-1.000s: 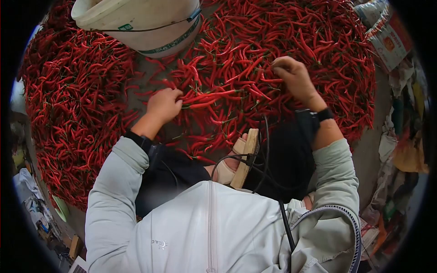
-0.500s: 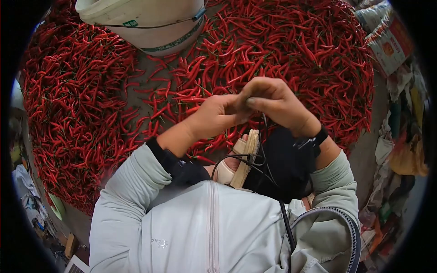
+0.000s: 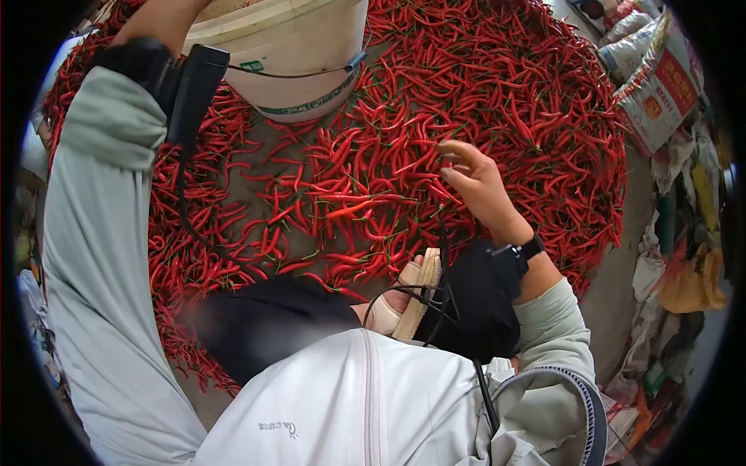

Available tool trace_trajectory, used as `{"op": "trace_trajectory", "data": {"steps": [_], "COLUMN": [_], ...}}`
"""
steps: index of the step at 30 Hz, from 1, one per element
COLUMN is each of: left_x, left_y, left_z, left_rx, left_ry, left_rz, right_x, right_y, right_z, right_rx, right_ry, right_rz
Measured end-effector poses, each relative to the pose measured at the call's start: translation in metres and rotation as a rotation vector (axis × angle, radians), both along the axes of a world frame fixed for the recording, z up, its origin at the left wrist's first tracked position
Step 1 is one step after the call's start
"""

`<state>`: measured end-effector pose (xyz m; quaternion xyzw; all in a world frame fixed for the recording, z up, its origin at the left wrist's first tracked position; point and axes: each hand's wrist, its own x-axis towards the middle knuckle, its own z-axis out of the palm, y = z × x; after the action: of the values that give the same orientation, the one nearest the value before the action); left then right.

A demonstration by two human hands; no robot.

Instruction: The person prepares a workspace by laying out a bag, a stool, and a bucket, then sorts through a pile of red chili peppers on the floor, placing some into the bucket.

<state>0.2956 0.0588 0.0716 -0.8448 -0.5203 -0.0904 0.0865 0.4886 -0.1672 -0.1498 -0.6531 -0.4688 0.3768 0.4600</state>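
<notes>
My right hand (image 3: 482, 185) hovers over the heap of red chili peppers (image 3: 342, 175), its fingers loosely curved. A gap shows between thumb and fingertips, and I see nothing held there. My left forearm (image 3: 159, 22) stretches up beside the white bucket (image 3: 311, 50), crossing the top edge of the view. The left hand itself lies beyond that edge, so its fingers and anything in them are hidden. The bucket stands among the peppers, and its mouth is cut off by the frame.
Peppers spread across the floor on both sides. A sandalled foot (image 3: 388, 304) with black cord around it sits close in front of me. Printed sacks (image 3: 657, 93) and crumpled plastic (image 3: 649, 272) line the right side. A dark cable (image 3: 183, 194) hangs from my left wrist.
My hands, close together before, have come apart. The left arm has swung up and left to the bucket; the right hand has opened and stayed over the peppers. The view has shifted slightly.
</notes>
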Motion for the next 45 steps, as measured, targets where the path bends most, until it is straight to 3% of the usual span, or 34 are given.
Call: {"op": "trace_trajectory", "data": {"steps": [2, 3, 5, 6, 8, 9, 13, 19, 22, 23, 25, 27, 28, 29, 31, 33, 39, 40, 43, 45], "left_x": [-0.022, -0.036, -0.058, -0.061, -0.067, -0.067, -0.062, -0.066, -0.068, -0.072, -0.076, -0.073, -0.074, -0.074, -0.070, -0.056, -0.049, -0.049, -0.047, -0.048], "left_y": [0.059, 0.093, 0.148, 0.147, 0.136, 0.132, 0.130, 0.138, 0.144, 0.154, 0.156, 0.152, 0.154, 0.155, 0.144, 0.106, 0.093, 0.092, 0.095, 0.099], "left_z": [-0.046, -0.067, -0.099, -0.101, -0.101, -0.100, -0.099, -0.101, -0.104, -0.106, -0.105, -0.103, -0.101, -0.100, -0.102, -0.100, -0.093, -0.094, -0.096, -0.095], "left_rx": [0.080, 0.085, 0.435, 0.431, 0.238, 0.239, 0.208, 0.182, 0.166, 0.157, 0.139, 0.019, 0.015, -0.003, -0.025, 0.130, -0.024, -0.031, -0.081, -0.021], "left_ry": [-0.491, -0.495, -0.314, -0.320, -0.398, -0.404, -0.402, -0.378, -0.375, -0.342, -0.302, -0.398, -0.391, -0.405, -0.411, -0.501, -0.668, -0.670, -0.765, -0.652], "left_rz": [-0.870, -0.879, -0.362, -0.366, -0.377, -0.381, -0.305, -0.323, -0.322, -0.384, -0.436, -0.421, -0.413, -0.428, -0.432, -0.371, -0.334, -0.326, -0.317, -0.369], "right_x": [0.022, 0.033, 0.052, 0.057, 0.054, 0.047, -0.002, -0.025, -0.025, -0.017, 0.017, 0.070, 0.097, 0.125, 0.159, 0.153, 0.128, 0.124, 0.113, 0.110], "right_y": [0.010, 0.016, 0.025, 0.031, 0.048, 0.058, 0.075, 0.059, 0.049, 0.050, 0.058, 0.075, 0.084, 0.088, 0.091, 0.096, 0.097, 0.089, 0.076, 0.068], "right_z": [-0.027, -0.037, -0.051, -0.057, -0.067, -0.073, -0.066, -0.067, -0.042, -0.031, -0.012, -0.010, -0.011, -0.010, -0.025, -0.042, -0.053, -0.058, -0.067, -0.079], "right_rx": [0.055, 0.057, -0.194, -0.199, -0.653, -0.718, -0.561, -0.215, 0.040, 0.039, 0.007, -0.010, 0.074, -0.283, -0.724, -0.795, -0.792, -0.624, -0.553, -0.394], "right_ry": [-0.530, -0.536, -0.866, -0.870, -0.851, -0.785, -0.865, -0.751, -0.684, -0.677, -0.475, -0.467, -0.911, -1.060, -1.165, -1.251, -1.244, -1.271, -1.199, -1.213], "right_rz": [-0.027, -0.035, -0.147, -0.150, -0.166, -0.190, -0.010, 0.151, 0.564, 0.571, 0.538, 0.140, -0.032, -0.162, -0.264, -0.279, -0.169, -0.201, -0.105, -0.045]}}
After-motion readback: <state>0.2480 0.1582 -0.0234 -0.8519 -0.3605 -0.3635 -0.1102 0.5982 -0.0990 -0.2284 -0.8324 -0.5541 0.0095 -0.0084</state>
